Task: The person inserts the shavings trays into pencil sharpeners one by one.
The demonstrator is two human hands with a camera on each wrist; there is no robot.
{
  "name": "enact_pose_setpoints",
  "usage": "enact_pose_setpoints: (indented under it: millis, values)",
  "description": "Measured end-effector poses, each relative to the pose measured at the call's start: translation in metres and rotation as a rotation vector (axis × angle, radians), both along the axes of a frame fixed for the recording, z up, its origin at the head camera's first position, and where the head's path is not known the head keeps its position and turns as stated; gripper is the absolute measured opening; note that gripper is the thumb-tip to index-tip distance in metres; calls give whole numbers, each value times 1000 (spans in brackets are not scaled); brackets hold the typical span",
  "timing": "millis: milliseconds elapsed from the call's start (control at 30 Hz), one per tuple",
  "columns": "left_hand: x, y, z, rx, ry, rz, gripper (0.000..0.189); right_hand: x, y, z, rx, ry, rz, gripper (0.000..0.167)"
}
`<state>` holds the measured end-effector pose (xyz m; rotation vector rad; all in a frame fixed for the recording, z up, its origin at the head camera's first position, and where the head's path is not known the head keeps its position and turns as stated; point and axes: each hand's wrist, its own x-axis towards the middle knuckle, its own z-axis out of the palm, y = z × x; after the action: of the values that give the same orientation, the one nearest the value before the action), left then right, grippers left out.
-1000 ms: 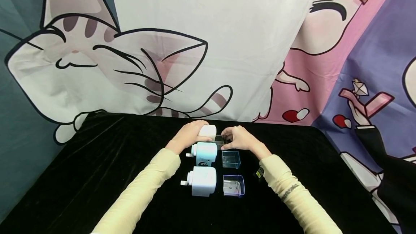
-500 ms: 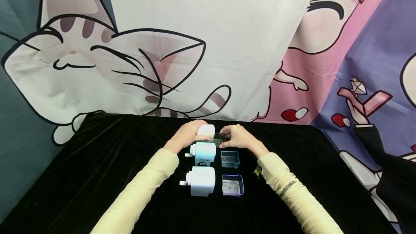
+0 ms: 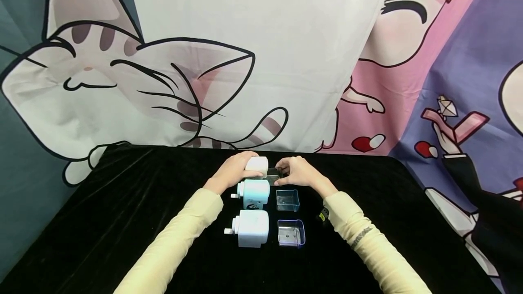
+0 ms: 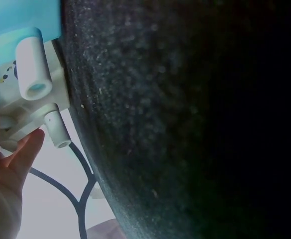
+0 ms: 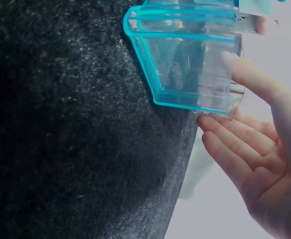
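Note:
My left hand [image 3: 233,169] grips a white crank pencil sharpener [image 3: 257,166] at the back of its row, thumb on the near side. In the left wrist view my fingers [image 4: 26,157] curl at the white sharpener [image 4: 60,87], behind a light blue one. My right hand [image 3: 300,171] holds a clear, dark-tinted drawer [image 3: 273,176] between thumb and fingers, right beside the white sharpener. In the right wrist view a blue-rimmed clear drawer [image 5: 185,64] partly covers that tinted drawer [image 5: 237,92]. The thumb lies on one side, the other fingers on the opposite side.
In front of my left hand stand a light blue sharpener [image 3: 253,192] and a pale lavender one [image 3: 253,228], cranks facing left. A blue-rimmed drawer [image 3: 288,200] and a purple-rimmed drawer [image 3: 291,233] lie to their right. Black cloth [image 3: 163,221] covers the table; a printed curtain [image 3: 261,80] hangs behind.
The head view has shifted slightly, so everything sits a little further left in it. Both hands keep their holds, with hardly any motion against the table.

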<state>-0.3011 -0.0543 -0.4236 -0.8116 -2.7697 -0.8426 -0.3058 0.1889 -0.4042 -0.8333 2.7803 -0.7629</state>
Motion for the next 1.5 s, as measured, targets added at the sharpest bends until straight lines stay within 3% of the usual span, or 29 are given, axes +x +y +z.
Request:
enact_pose_setpoints:
  millis: [1500]
  values:
    - [1,-1,2,-10,-10,-19,57,2,0,-3,-23,0,50,41]
